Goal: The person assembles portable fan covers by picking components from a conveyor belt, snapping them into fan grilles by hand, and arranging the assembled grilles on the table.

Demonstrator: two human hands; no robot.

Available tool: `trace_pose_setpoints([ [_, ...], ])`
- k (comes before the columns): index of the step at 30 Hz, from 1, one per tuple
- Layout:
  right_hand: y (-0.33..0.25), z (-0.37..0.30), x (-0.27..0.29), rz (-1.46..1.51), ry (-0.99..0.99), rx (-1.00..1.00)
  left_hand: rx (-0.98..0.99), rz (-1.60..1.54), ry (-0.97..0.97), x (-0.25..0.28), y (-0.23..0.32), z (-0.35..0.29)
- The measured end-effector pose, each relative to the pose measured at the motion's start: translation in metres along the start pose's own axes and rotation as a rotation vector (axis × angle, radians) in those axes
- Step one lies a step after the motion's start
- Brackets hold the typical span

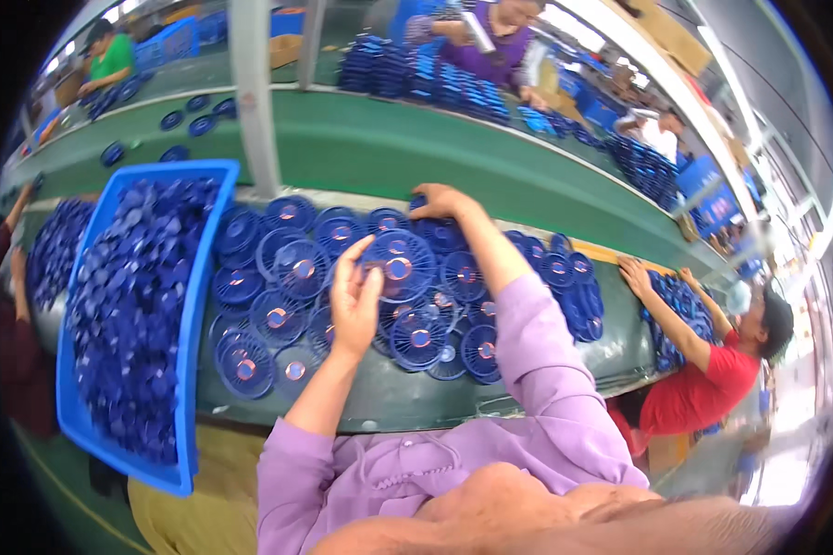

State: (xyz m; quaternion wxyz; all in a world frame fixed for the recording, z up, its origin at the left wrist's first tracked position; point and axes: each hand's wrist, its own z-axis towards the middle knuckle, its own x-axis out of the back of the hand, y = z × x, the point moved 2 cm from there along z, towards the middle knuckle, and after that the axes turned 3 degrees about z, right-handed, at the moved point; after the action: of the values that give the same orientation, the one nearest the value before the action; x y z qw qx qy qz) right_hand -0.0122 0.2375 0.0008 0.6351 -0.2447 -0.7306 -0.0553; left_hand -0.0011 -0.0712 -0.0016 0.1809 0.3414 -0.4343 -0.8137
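My left hand (354, 307) pinches the edge of a round blue fan grille (399, 265) between thumb and fingers, above the others on the bench. Its spokes run out from a hub with a shiny copper-coloured disc. Farther off, my right hand (444, 202) curls over a dark blue grille (420, 202) at the bench's far edge; its fingertips are partly hidden. Several similar grilles (278, 316) lie in overlapping heaps around both hands, some stacked.
A blue tub (190, 388) full of small glossy blue pieces stands at left. Beyond the bench runs a green conveyor belt (342, 129) carrying loose blue parts (172, 120). A metal post (254, 102) rises there. A co-worker in red (703, 379) handles blue parts at right; others work across the belt.
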Motion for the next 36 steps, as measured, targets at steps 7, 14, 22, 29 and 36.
trace_pose_setpoints([
  [7, -0.01, 0.008, -0.018, 0.046, 0.091, -0.058, 0.031, -0.033, 0.008, 0.002, 0.002, 0.0],
  [14, -0.001, -0.016, -0.018, 0.507, 0.586, -0.023, 0.053, -0.06, -0.061, 0.0, -0.002, -0.005],
  [22, 0.018, -0.031, -0.008, 0.806, 0.738, 0.143, 0.078, -0.039, -0.048, 0.002, -0.007, -0.002],
  [29, 0.016, -0.1, 0.012, 0.969, 0.491, 0.107, 0.047, -0.062, -0.015, 0.006, -0.01, 0.001],
  [36, 0.026, -0.072, 0.006, 0.507, 0.504, 0.078, 0.062, -0.024, 0.03, 0.008, -0.011, 0.0],
])
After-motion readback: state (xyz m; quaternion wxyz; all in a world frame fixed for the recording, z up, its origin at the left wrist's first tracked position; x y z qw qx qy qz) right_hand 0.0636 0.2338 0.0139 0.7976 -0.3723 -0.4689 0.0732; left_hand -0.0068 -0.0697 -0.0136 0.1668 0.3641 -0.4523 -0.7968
